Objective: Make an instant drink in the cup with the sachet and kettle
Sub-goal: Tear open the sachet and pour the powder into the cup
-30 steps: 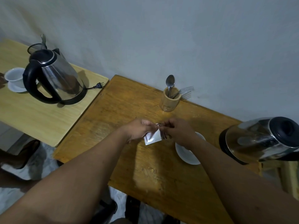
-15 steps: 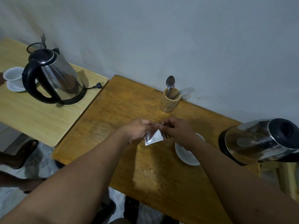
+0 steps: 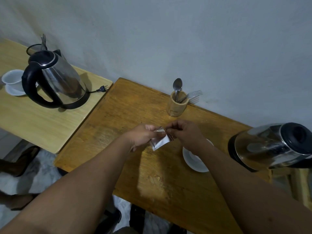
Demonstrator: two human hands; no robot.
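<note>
A small silvery sachet (image 3: 160, 141) hangs above the wooden table (image 3: 128, 112), held at its top edge by both hands. My left hand (image 3: 143, 135) pinches the left part of the top. My right hand (image 3: 184, 132) pinches the right part. Below my right wrist sits a white saucer (image 3: 195, 163) with the cup, which my arm mostly hides. A steel kettle with a black lid (image 3: 273, 146) stands on its base at the right end of the table.
A bamboo holder (image 3: 176, 105) with a spoon and fork stands by the wall. A second, paler table (image 3: 37, 119) on the left bears another kettle (image 3: 55, 80), its loose plug (image 3: 102, 88) and a white cup on a saucer (image 3: 12, 81).
The sachet's top edge has spread slightly between the two hands, and its body has tilted. Both hands stay in the same place over the table.
</note>
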